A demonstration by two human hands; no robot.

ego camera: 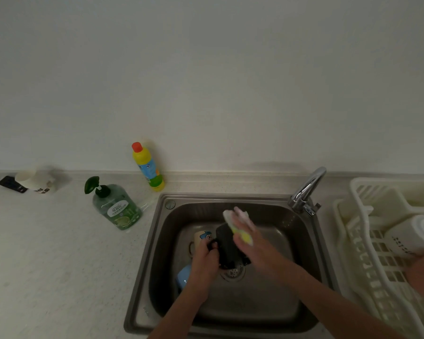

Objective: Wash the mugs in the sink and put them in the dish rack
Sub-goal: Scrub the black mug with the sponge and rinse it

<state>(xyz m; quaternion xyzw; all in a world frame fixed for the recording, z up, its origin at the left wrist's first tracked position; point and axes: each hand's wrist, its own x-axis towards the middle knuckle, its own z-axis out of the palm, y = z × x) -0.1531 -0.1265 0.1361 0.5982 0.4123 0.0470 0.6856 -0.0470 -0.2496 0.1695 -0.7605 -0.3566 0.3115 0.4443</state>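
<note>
1. Both my forearms reach in from the bottom edge over the steel sink (157,243), and they are the closest things to my eyes.
2. My left hand (204,261) has its fingers curled round the handle side of a black mug (227,243), gripping it above the basin, just over the drain (233,272).
3. My right hand (249,237) presses a yellow-and-white sponge (238,225) against the black mug; the picture is blurred here, so I cannot tell how my fingers lie on the sponge.
4. Behind my left hand a cream mug with a blue cartoon print (202,237) lies in the basin, touching or just beside the black one.
5. Under my left wrist a light blue mug (182,277) sits at the sink's left wall, partly hidden.
6. At the right, a white mug (411,237) lies on its side in the cream dish rack (367,265).
7. Behind the basin's right corner stands the chrome tap (306,189).
8. On the counter (59,253) to the left stand a green pump bottle (116,206), a yellow bottle with a red cap (148,167) by the wall, and farther left a white paper cup (36,181) on its side.
</note>
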